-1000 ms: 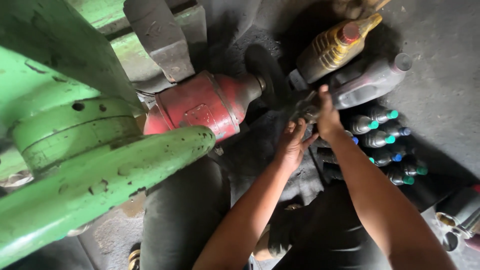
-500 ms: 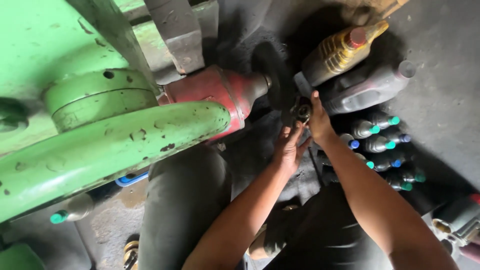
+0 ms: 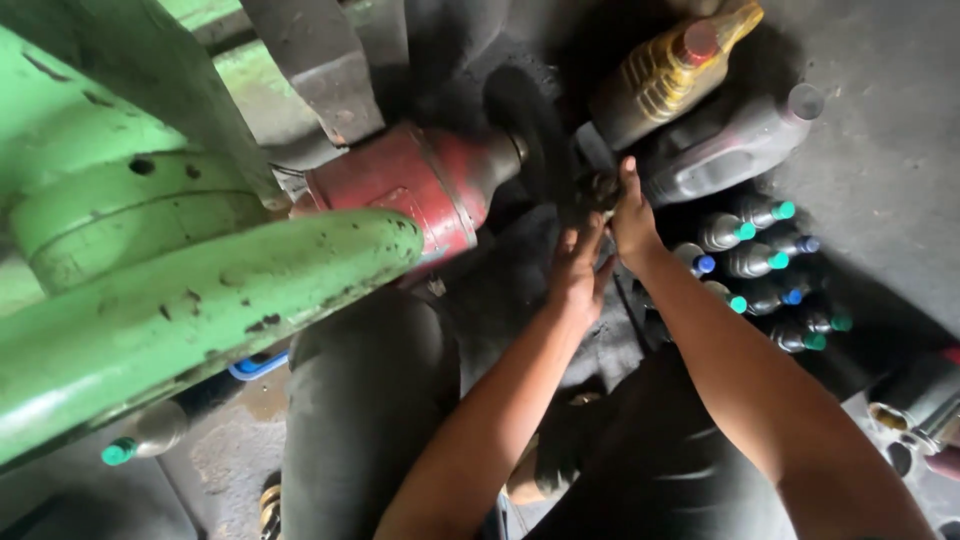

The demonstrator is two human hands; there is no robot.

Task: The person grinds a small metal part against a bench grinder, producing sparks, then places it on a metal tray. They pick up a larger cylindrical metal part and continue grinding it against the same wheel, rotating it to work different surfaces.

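Left hand (image 3: 577, 272): fingers curled under small dark part (image 3: 600, 188), grip unclear | right hand (image 3: 634, 215): pinching that part | black disc (image 3: 530, 140) at 10 o'clock | grey jug (image 3: 735, 150) at 2 o'clock

Yellow oil jug (image 3: 668, 75); grey jug (image 3: 735, 150); small capped bottles (image 3: 765, 265); green machine arm (image 3: 190, 310)

Small dark greasy part (image 3: 600, 188) beside the black disc (image 3: 530, 130), end of red housing (image 3: 420, 185).
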